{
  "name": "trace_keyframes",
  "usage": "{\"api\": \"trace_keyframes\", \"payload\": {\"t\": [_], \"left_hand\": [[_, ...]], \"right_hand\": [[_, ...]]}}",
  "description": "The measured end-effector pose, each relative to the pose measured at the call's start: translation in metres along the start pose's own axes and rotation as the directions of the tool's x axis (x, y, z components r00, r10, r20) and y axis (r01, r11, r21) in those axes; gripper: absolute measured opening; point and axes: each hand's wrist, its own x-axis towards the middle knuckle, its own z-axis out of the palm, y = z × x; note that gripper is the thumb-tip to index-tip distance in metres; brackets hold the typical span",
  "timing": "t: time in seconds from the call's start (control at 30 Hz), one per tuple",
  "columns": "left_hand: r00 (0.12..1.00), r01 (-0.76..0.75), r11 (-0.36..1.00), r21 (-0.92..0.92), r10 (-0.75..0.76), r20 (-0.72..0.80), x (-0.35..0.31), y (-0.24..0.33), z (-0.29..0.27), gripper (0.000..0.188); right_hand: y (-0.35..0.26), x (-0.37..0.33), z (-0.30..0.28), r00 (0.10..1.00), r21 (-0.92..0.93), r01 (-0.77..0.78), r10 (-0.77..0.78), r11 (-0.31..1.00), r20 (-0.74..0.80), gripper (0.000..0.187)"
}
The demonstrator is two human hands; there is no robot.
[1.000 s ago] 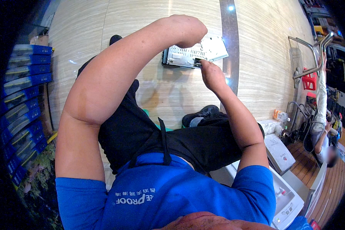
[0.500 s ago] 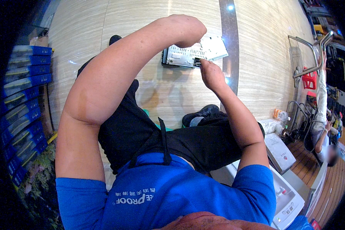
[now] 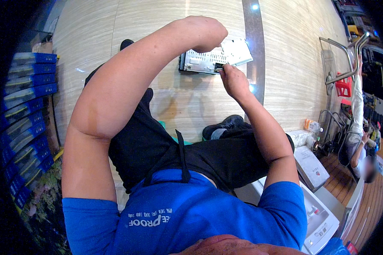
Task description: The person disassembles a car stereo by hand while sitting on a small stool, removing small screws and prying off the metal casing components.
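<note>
A flat silver metal unit with slotted vents and a dark front edge, resembling a car stereo (image 3: 200, 62), lies on the tiled floor in front of me. At its right end a loose-looking silver metal plate (image 3: 239, 52) sits at an angle. My left hand (image 3: 209, 35) is curled over the unit's far side; its fingertips, and whatever they grip, are hidden beneath it. At the near edge, beside a dark opening in the casing, my right hand (image 3: 235, 80) has its fingers pinched together. What lies between them is too small to make out.
Stacked blue boxes (image 3: 38, 91) line the left side. On the right are a metal-framed chair (image 3: 344, 80), a red stool (image 3: 344, 88), a bottle (image 3: 312, 126) and a white case (image 3: 311, 169). Another person (image 3: 356, 146) is at the far right. My shoe (image 3: 227, 126) stands nearer than the unit.
My right hand has shifted very slightly at the near edge of the unit. My left hand stays curled over the far side, almost unmoved.
</note>
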Motion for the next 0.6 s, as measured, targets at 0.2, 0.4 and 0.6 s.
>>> {"api": "trace_keyframes", "payload": {"t": [0.2, 0.4, 0.6], "left_hand": [[1.0, -0.025, 0.999, -0.023, 0.025, 0.018, 0.0, 0.0, -0.001, 0.021], [1.0, -0.014, 0.999, -0.037, 0.014, -0.002, -0.001, 0.0, -0.001, 0.021], [0.999, -0.025, 0.999, -0.037, 0.026, 0.026, -0.002, 0.001, -0.004, 0.023]], "right_hand": [[0.005, 0.001, 0.006, 0.999, 0.048, 0.02, -0.018, 0.999, -0.032, 0.02], [0.008, 0.001, 0.011, 0.995, 0.084, 0.1, -0.097, 0.991, -0.033, 0.02], [0.001, 0.004, 0.0, 0.999, 0.105, 0.003, -0.007, 0.994, 0.04, 0.018]]}}
